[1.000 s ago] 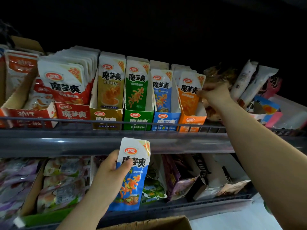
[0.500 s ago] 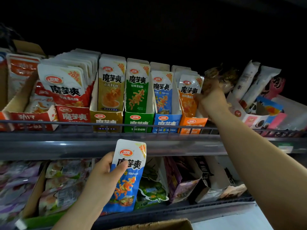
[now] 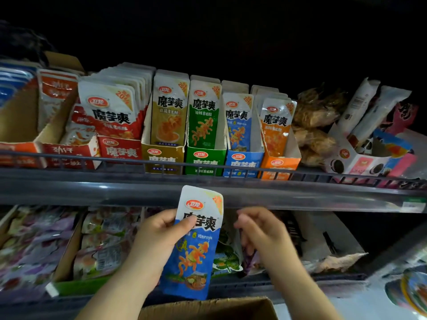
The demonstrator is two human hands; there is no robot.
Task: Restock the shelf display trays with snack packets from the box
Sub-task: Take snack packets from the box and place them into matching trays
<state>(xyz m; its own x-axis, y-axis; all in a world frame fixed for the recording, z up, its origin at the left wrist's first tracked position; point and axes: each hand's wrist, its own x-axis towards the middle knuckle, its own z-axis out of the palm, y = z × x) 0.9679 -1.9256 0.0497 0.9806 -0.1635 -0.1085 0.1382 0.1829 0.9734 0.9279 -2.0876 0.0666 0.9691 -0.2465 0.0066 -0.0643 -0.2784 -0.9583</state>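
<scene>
Blue snack packet (image 3: 195, 244), awaiting placement
It is clasped upright by the left hand (image 3: 159, 239) below the blue tray (image 3: 243, 161); the right hand (image 3: 261, 229), loosely curled, holds nothing. A misfiling is risked by the adjacent look-alike green tray (image 3: 204, 161).

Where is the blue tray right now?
Head view: the blue cardboard tray sits on the upper shelf, between the green tray and orange tray.
</scene>
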